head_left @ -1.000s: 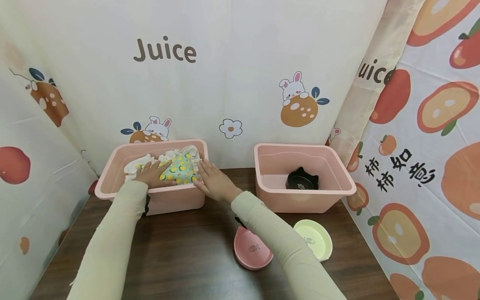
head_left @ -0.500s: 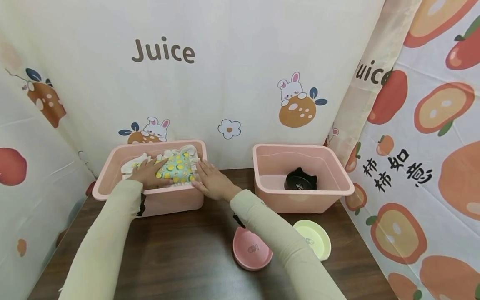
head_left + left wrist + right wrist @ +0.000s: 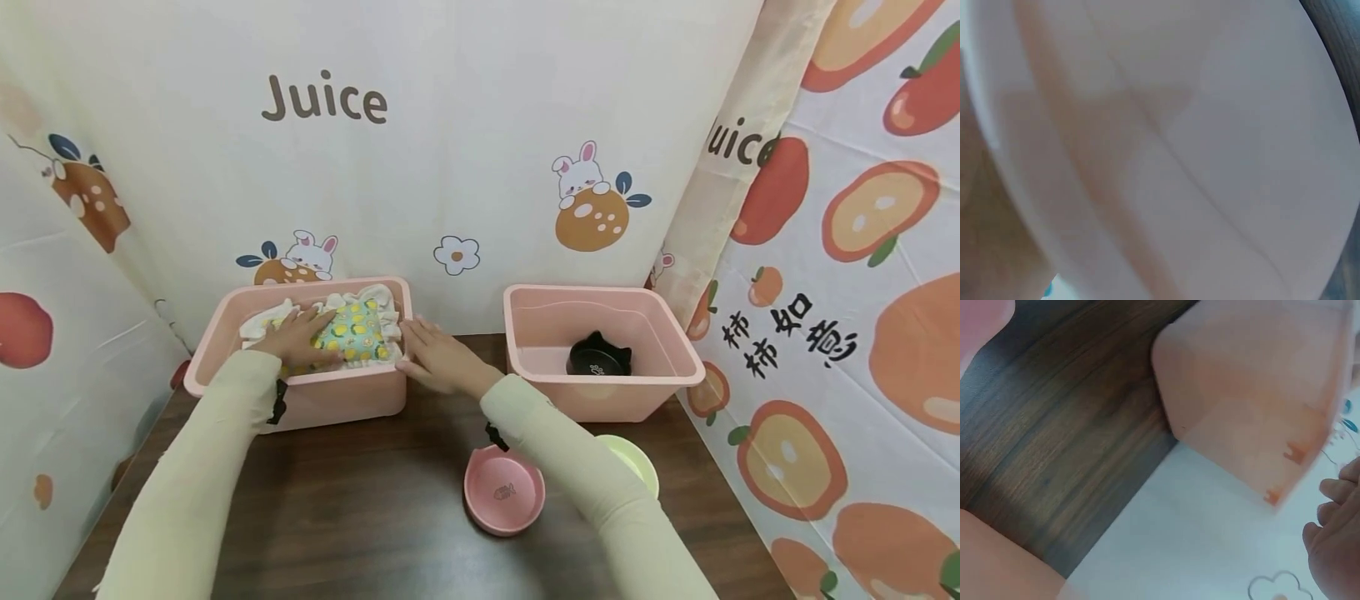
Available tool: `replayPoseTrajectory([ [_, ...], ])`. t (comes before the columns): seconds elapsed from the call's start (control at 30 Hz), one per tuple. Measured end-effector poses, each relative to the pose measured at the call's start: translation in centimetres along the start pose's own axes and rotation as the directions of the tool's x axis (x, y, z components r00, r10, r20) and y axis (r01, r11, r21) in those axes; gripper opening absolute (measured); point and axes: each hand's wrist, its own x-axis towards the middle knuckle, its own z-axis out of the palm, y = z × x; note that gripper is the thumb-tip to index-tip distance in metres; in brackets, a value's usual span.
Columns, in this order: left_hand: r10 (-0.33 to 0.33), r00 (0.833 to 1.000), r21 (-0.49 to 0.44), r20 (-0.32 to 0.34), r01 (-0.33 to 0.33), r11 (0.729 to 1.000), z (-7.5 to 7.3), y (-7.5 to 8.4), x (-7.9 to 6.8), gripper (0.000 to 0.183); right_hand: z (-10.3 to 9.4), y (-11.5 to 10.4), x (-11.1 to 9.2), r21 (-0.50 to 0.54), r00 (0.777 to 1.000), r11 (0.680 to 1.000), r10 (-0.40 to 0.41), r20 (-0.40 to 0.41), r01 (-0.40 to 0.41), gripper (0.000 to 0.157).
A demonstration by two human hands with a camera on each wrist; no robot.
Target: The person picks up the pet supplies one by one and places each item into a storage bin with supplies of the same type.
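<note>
My left hand (image 3: 294, 339) rests with fingers extended on a lemon-print cloth (image 3: 358, 327) with white ruffles. That cloth lies inside the left pink bin (image 3: 348, 402), along with more white fabric (image 3: 262, 323) partly hidden by the hand. At the bin's right end is my right hand (image 3: 442, 358), its fingers fairly straight beside the rim; whether they touch it I cannot tell. The left wrist view is mostly filled by the bin's blurred wall (image 3: 1260, 144). In the right wrist view, the right hand (image 3: 1342, 534) appears at the edge, near the bin's end wall (image 3: 1235, 381).
A second pink bin (image 3: 600, 400) stands to the right, holding a black cat-eared bowl (image 3: 600, 357). On the dark wooden table (image 3: 360, 508) sit a pink bowl (image 3: 504, 492) and a pale green bowl (image 3: 637, 465), the latter partly behind my right forearm. Printed curtains hang behind and at both sides.
My right hand has shifted slightly right, off the cloth's ruffled edge. My right forearm now covers more of the green bowl. The left hand stays on the cloth, moved a little left.
</note>
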Motion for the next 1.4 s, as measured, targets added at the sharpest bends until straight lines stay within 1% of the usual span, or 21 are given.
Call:
replayPoseTrajectory([
  [0.13,0.054,0.998,0.017,-0.018,-0.054,0.998,-0.6,1.1,0.1,0.092,-1.3,0.7,-1.6,0.039,1.0,0.999,0.008,-0.02,-0.007,0.073],
  [0.23,0.094,0.995,0.029,-0.03,-0.093,0.995,-0.9,2.4,0.3,0.089,-2.1,1.3,-3.1,0.075,0.999,0.997,0.013,-0.03,-0.011,0.074],
  [0.33,0.13,0.991,0.05,-0.034,-0.128,0.991,-1.1,3.9,0.6,0.086,-2.7,1.9,-5.1,0.119,0.999,0.992,0.037,-0.032,-0.033,0.074],
  [0.37,0.152,0.988,0.066,-0.038,-0.149,0.987,-1.1,4.5,0.6,0.085,-2.9,2.1,-5.8,0.131,0.998,0.991,0.044,-0.038,-0.038,0.074],
  [0.47,0.212,0.976,0.066,-0.044,-0.208,0.976,-1.3,6.4,0.9,0.082,-3.3,2.9,-8.2,0.149,0.997,0.988,0.058,-0.052,-0.05,0.074],
  [0.6,0.295,0.954,0.042,-0.055,-0.293,0.955,-1.3,8.7,1.3,0.078,-3.3,3.9,-11.4,0.145,0.996,0.989,0.044,-0.079,-0.032,0.072],
  [0.63,0.318,0.946,0.04,-0.06,-0.316,0.948,-1.3,9.3,1.3,0.077,-3.3,4.1,-12.2,0.144,0.996,0.989,0.041,-0.084,-0.029,0.072],
  [0.73,0.359,0.931,0.008,-0.072,-0.359,0.933,-1.0,11.2,1.6,0.076,-2.5,4.7,-14.6,0.138,0.992,0.99,0.025,-0.126,-0.008,0.07],
  [0.83,0.39,0.919,-0.028,-0.062,-0.392,0.92,-0.4,13.2,1.8,0.076,-1.5,4.7,-17.1,0.118,0.984,0.993,0.018,-0.179,0.004,0.07],
  [0.9,0.399,0.916,-0.043,-0.048,-0.401,0.915,0.2,14.6,2.0,0.077,-0.8,4.5,-18.8,0.103,0.978,0.995,0.015,-0.21,0.007,0.07],
  [0.97,0.412,0.91,-0.039,-0.037,-0.414,0.91,0.9,15.8,2.3,0.078,-0.1,4.1,-20.2,0.106,0.975,0.994,0.024,-0.221,0.0,0.07],
  [1.03,0.432,0.901,-0.022,-0.033,-0.433,0.901,1.5,16.9,2.6,0.079,0.6,3.8,-21.6,0.112,0.976,0.994,0.043,-0.213,-0.02,0.07],
  [1.17,0.492,0.87,0.048,-0.032,-0.49,0.87,2.9,18.7,3.5,0.08,2.3,3.2,-23.8,0.095,0.977,0.993,0.085,-0.193,-0.067,0.07],
  [1.3,0.529,0.848,0.135,-0.031,-0.521,0.843,3.7,20.5,3.9,0.08,4.0,2.8,-25.1,0.071,0.97,0.996,0.07,-0.234,-0.055,0.069],
  [1.4,0.552,0.833,0.149,-0.034,-0.542,0.827,4.3,21.8,4.1,0.078,5.2,2.5,-25.9,0.062,0.962,0.997,0.063,-0.264,-0.048,0.069],
])
